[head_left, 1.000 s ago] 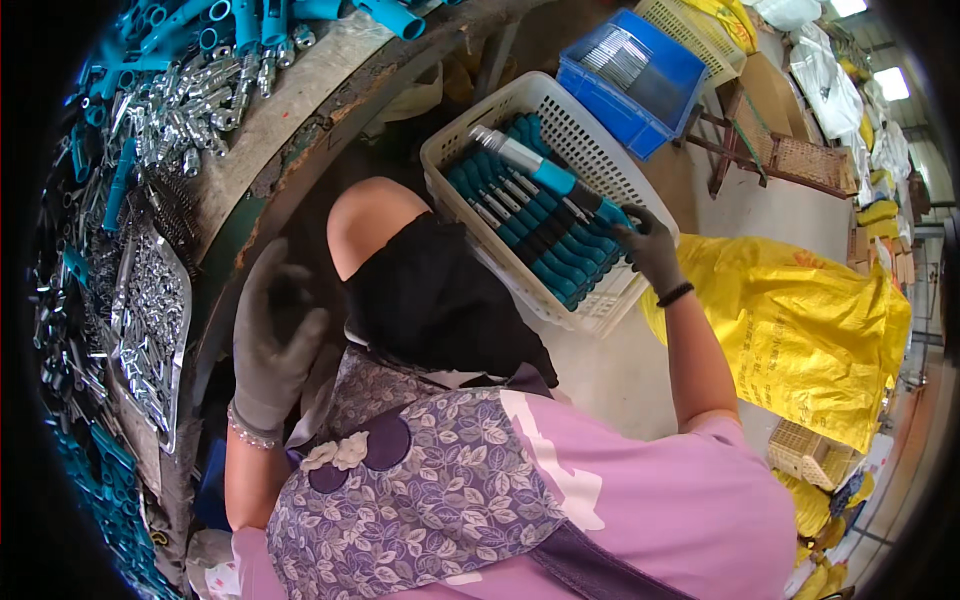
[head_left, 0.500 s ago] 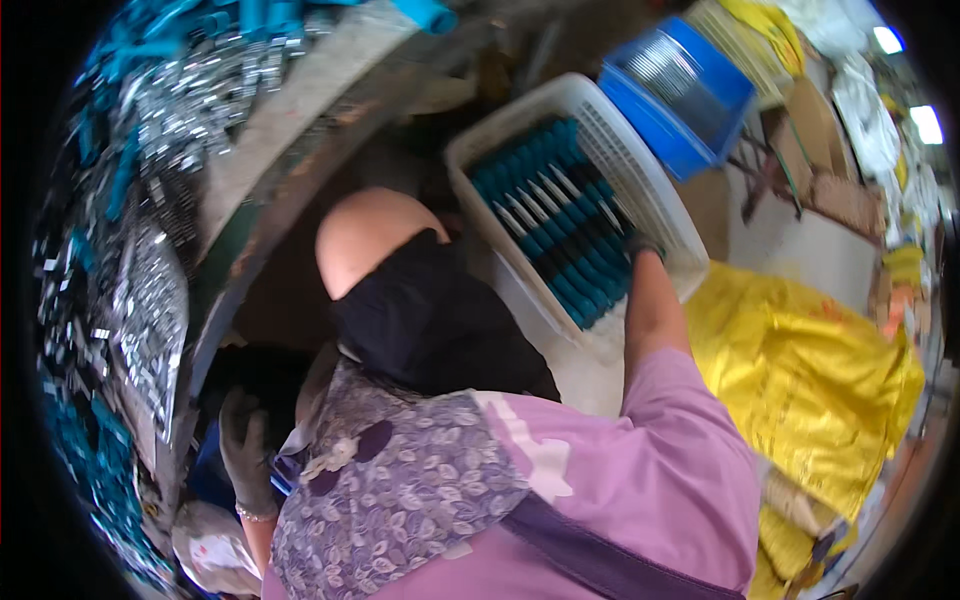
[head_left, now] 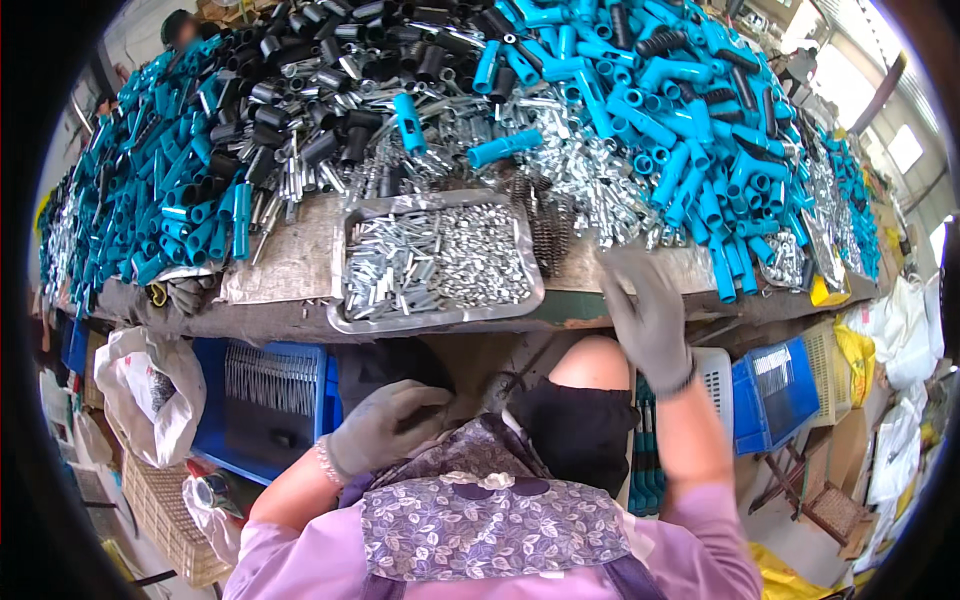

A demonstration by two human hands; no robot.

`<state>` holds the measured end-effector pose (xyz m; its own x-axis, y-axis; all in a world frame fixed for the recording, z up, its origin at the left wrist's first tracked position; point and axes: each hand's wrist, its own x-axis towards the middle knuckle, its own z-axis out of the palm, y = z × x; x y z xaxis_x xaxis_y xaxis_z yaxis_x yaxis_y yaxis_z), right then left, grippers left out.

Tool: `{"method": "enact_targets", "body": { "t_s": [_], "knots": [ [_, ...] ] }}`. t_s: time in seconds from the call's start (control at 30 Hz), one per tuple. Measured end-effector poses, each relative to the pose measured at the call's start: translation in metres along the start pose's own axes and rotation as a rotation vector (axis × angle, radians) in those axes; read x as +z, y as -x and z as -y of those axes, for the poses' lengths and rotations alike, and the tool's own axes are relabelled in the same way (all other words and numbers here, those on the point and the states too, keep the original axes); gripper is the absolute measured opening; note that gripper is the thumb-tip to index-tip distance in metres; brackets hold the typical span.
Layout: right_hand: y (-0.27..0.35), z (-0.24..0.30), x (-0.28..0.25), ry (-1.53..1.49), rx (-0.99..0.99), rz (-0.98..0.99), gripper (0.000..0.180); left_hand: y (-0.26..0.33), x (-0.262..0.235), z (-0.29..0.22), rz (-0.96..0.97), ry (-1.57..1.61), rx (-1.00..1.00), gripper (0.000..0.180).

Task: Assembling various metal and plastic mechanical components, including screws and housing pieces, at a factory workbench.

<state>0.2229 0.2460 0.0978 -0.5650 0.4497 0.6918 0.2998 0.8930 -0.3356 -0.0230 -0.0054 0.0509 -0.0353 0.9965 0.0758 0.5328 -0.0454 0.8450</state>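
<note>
My right hand (head_left: 648, 322), in a grey glove, reaches over the table's front edge beside a heap of small silver metal fittings (head_left: 600, 185). Its fingers are stretched out and nothing shows in them. Above my lap hovers my left hand (head_left: 392, 428), also gloved, with fingers loosely bent, a gap between them, and nothing visible inside. A grey tray (head_left: 440, 320) of metal pins and short metal sleeves lies on the table between the hands. Behind the right hand rises a pile of teal plastic handles (head_left: 690, 130). Dark springs (head_left: 540, 225) lie right of the tray.
Black sleeves (head_left: 320, 90) and more teal handles (head_left: 180, 190) cover the table's far and left parts. Below stand a blue bin (head_left: 325, 400) with metal rods, a white sack (head_left: 150, 400), a white crate (head_left: 715, 375) holding teal-handled pieces, and another blue bin (head_left: 775, 395).
My view has swung from the crate at the right to the table. My right hand has left the teal-handled pieces in the crate and come up to the table edge. My left hand is above my lap.
</note>
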Motion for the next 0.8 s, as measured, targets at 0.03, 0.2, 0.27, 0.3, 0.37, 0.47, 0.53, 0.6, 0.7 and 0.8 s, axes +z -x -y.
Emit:
{"method": "enact_targets", "body": {
  "t_s": [0.03, 0.2, 0.27, 0.3, 0.37, 0.47, 0.53, 0.6, 0.7, 0.8],
  "knots": [
    [-0.043, -0.001, 0.019, -0.068, -0.032, 0.056, 0.022, -0.007, -0.003, -0.005, 0.046, -0.016, 0.098, 0.032],
    [-0.191, -0.091, 0.119, 0.301, 0.117, 0.279, 0.028, -0.025, -0.021, -0.021, 0.125, -0.001, 0.475, 0.032],
    [-0.221, -0.088, 0.142, 0.409, 0.398, 0.290, 0.043, -0.018, -0.034, -0.018, 0.106, 0.046, 0.451, 0.032],
    [-0.233, -0.081, 0.153, 0.456, 0.516, 0.291, 0.054, -0.015, -0.041, -0.014, 0.102, 0.091, 0.428, 0.032],
    [-0.238, -0.101, 0.178, 0.614, 0.500, 0.295, 0.062, -0.013, -0.049, -0.012, 0.095, 0.122, 0.370, 0.031],
    [-0.236, -0.107, 0.187, 0.448, 0.469, 0.205, 0.047, -0.013, -0.071, -0.011, -0.061, 0.047, 0.397, 0.027],
    [-0.228, -0.105, 0.173, 0.408, 0.402, 0.095, 0.034, -0.019, -0.096, -0.007, -0.280, -0.097, 0.368, 0.023],
    [-0.218, -0.108, 0.149, 0.313, 0.298, 0.002, 0.028, -0.038, -0.122, 0.001, -0.547, -0.108, 0.125, 0.016],
    [-0.190, -0.083, 0.099, -0.561, 0.624, -0.086, 0.028, -0.091, -0.187, 0.049, -0.668, -0.453, 0.053, 0.019],
    [-0.133, -0.008, 0.054, -0.558, 0.443, -0.147, 0.025, -0.116, -0.233, 0.109, -0.805, -0.723, -0.146, 0.025]
  ]
}}
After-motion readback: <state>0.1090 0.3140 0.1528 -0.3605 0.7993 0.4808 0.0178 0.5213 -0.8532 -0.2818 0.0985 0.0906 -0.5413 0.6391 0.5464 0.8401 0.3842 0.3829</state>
